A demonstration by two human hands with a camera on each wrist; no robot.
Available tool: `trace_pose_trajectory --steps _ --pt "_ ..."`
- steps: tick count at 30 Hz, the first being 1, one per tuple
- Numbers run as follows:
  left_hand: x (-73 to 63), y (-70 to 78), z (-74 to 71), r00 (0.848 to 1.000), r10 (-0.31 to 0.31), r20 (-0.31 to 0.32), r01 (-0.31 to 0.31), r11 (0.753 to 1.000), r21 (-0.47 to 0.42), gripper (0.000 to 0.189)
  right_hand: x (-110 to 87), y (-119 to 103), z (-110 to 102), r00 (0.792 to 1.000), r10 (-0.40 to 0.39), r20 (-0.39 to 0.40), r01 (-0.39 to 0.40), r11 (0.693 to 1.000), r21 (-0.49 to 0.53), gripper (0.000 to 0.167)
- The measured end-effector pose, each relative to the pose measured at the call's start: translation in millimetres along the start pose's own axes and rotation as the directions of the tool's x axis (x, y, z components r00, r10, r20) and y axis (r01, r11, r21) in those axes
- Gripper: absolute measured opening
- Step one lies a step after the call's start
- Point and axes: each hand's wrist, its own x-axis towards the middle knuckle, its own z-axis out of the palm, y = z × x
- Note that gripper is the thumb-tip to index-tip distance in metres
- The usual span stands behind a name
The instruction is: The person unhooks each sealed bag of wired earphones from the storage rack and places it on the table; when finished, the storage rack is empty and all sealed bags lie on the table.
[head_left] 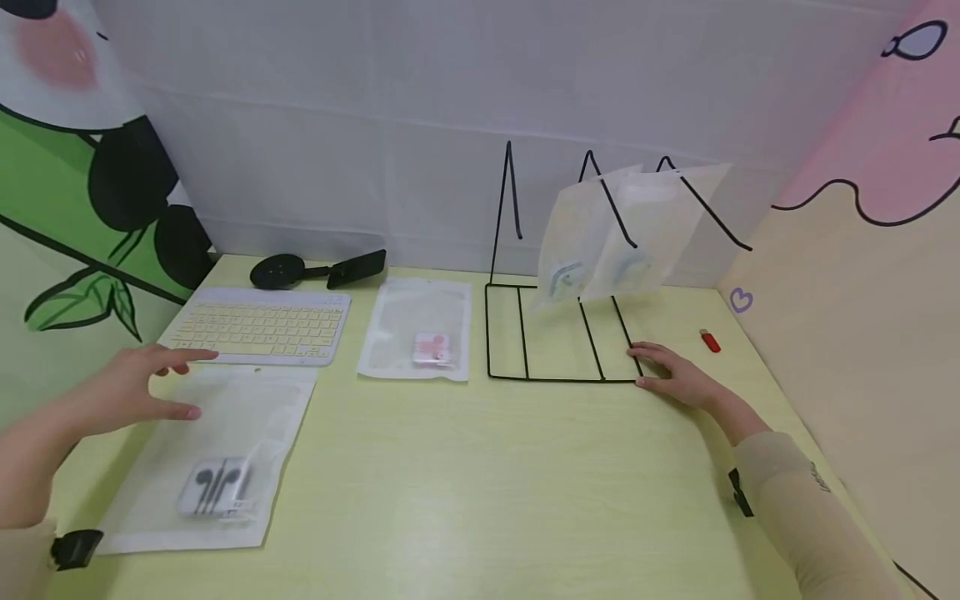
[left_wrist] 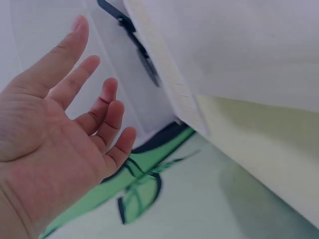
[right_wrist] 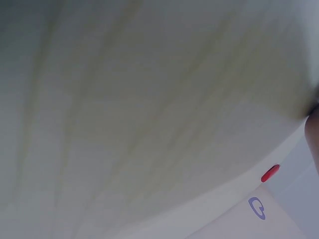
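Observation:
My left hand (head_left: 142, 387) hovers, thumb and fingers spread, over a large frosted zip pouch (head_left: 281, 417) holding boxed wired earphones (head_left: 217, 483). The left wrist view shows its palm bare, fingers slightly bent. At the front right corner of a black wire rack (head_left: 543, 381), my right hand (head_left: 678, 379) rests with fingers and thumb touching the base wire. Two translucent pouches (head_left: 573, 225) stand tilted in the rack, small green-and-blue items in their lower parts. The right wrist view catches only a sliver of that hand at its right edge.
A white keyboard (head_left: 258, 329) lies behind the earphone pouch, with a black folding object (head_left: 318, 271) beyond it. Another frosted pouch (head_left: 390, 333) with a pink-and-white item lies left of the rack. A red USB stick (head_left: 710, 341) sits near the table's right edge.

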Motion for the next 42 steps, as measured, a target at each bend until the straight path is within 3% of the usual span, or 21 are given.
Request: trace_pose_trajectory --steps 6,13,18,23,31,35,38,42 --pt "17.9 44.6 -18.7 0.998 0.014 -0.059 -0.015 1.0 -0.017 0.078 0.0 -1 0 1.0 0.006 0.003 -0.006 1.0 -0.005 0.057" --pt "39.0 105.2 -29.8 0.988 0.04 -0.151 -0.047 0.998 -0.045 0.082 0.9 -1 -1 1.0 -0.003 0.003 0.003 1.0 -0.014 0.057" --pt "52.1 148.5 -32.7 0.986 0.034 -0.165 -0.058 0.989 -0.139 0.083 0.1 -1 -1 1.0 -0.005 0.005 0.005 1.0 -0.022 0.057" --pt "64.2 186.1 -28.0 0.97 0.095 -0.223 -0.14 0.971 -0.195 0.08 1.2 -1 -1 1.0 0.001 0.006 -0.001 1.0 -0.016 0.057" --pt "98.4 230.7 -3.7 0.917 0.207 -0.342 -0.311 0.906 -0.286 0.074 2.2 2 -3 1.0 0.0 -0.008 0.0 1.0 -0.008 0.057" --pt "121.4 249.0 10.6 0.881 0.226 -0.415 -0.383 0.857 -0.345 0.074 1.7 2 -2 1.0 0.003 -0.004 -0.003 1.0 -0.004 0.056" --pt "137.2 262.5 21.8 0.867 0.203 -0.456 -0.401 0.826 -0.396 0.074 1.2 2 -1 1.0 0.006 -0.001 -0.006 1.0 -0.007 0.056" --pt "156.9 281.5 37.2 0.865 0.134 -0.484 -0.396 0.774 -0.493 0.072 -0.6 2 -1 1.0 0.01 -0.006 -0.01 1.0 -0.005 0.056"
